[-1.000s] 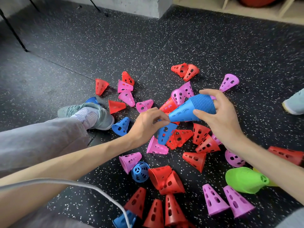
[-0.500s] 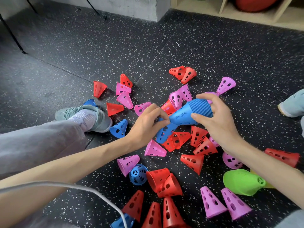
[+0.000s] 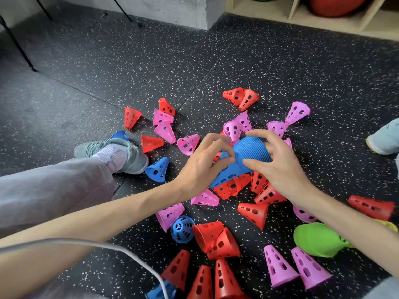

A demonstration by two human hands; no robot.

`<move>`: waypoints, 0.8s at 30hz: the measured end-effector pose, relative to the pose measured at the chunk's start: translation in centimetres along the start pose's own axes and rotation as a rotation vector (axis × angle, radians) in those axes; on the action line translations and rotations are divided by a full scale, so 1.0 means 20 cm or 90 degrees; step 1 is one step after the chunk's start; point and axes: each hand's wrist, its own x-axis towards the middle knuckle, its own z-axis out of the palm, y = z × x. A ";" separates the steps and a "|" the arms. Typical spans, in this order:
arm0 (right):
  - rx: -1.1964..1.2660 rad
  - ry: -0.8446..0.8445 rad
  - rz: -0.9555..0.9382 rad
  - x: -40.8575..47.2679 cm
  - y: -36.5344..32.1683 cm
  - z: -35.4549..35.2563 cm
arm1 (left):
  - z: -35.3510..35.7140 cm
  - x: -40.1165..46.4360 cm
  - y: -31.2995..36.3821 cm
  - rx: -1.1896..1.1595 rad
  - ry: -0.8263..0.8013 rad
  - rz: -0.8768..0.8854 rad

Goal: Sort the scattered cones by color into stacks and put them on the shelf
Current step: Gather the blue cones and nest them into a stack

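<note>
A stack of blue cones [image 3: 251, 153] lies tilted over the pile in the middle of the floor. My right hand [image 3: 278, 162] grips its wide ribbed end, thumb below and fingers over the top. My left hand [image 3: 203, 164] holds the narrow end, fingers curled around it. Around them lie scattered red cones [image 3: 253, 213], pink cones [image 3: 187, 144] and loose blue cones [image 3: 158, 170], one more blue cone [image 3: 182, 229] nearer me. A green cone stack [image 3: 317, 239] lies at the lower right.
My leg and grey shoe [image 3: 121, 154] stretch in from the left, a blue cone [image 3: 119, 134] behind the shoe. Another shoe [image 3: 384, 139] shows at the right edge. A wooden shelf [image 3: 295, 16] stands at the top right. A grey cable [image 3: 97, 247] crosses the lower left.
The blue stack has dropped lower onto the pile. My left hand slid up along its narrow end toward my right hand, which shifted its grip on the wide end.
</note>
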 end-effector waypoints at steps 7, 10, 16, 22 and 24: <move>-0.003 -0.006 -0.015 0.00 0.01 0.01 | 0.02 -0.02 0.01 -0.064 0.014 -0.079; 0.004 -0.005 -0.024 0.00 0.01 0.01 | 0.03 -0.02 -0.01 -0.075 -0.027 -0.123; 0.008 -0.046 -0.030 -0.01 0.03 0.03 | 0.05 -0.03 -0.02 -0.122 -0.044 -0.160; -0.039 -0.089 -0.043 -0.01 -0.01 0.03 | 0.04 -0.02 -0.05 -0.144 -0.026 -0.165; -0.070 -0.083 -0.038 -0.02 -0.01 0.03 | 0.04 -0.02 -0.07 -0.124 -0.041 -0.146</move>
